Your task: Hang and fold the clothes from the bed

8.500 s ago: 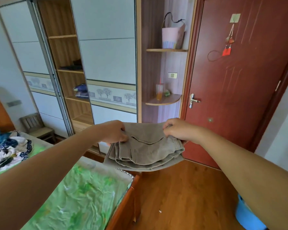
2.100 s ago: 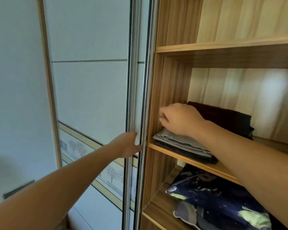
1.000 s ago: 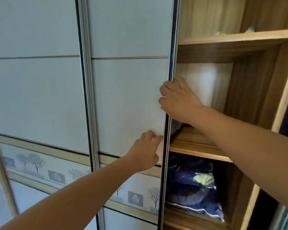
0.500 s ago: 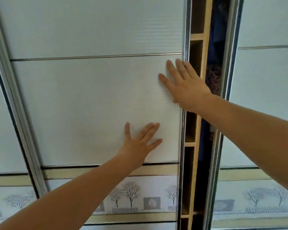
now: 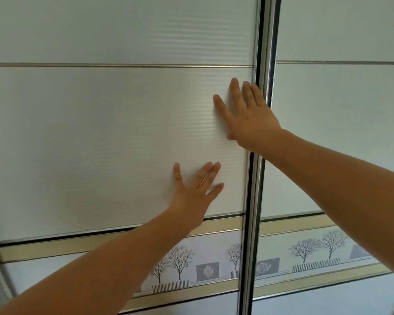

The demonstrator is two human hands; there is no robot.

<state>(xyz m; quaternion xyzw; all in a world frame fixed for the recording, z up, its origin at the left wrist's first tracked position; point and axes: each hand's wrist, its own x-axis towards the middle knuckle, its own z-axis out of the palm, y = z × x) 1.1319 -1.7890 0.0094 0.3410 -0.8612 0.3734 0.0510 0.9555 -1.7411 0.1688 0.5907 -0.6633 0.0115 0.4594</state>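
Now, through your head camera, both hands lie flat with straight fingers on the white sliding wardrobe door (image 5: 100, 133). Your left hand (image 5: 191, 196) sits low with its fingers spread. Your right hand (image 5: 248, 119) is higher, fingers close together, just beside the door's metal edge (image 5: 253, 201). Half a second ago a gap beside that edge showed shelves; it has shut, and the edge now meets the neighbouring door (image 5: 339, 133). The folded clothes are hidden behind the doors.
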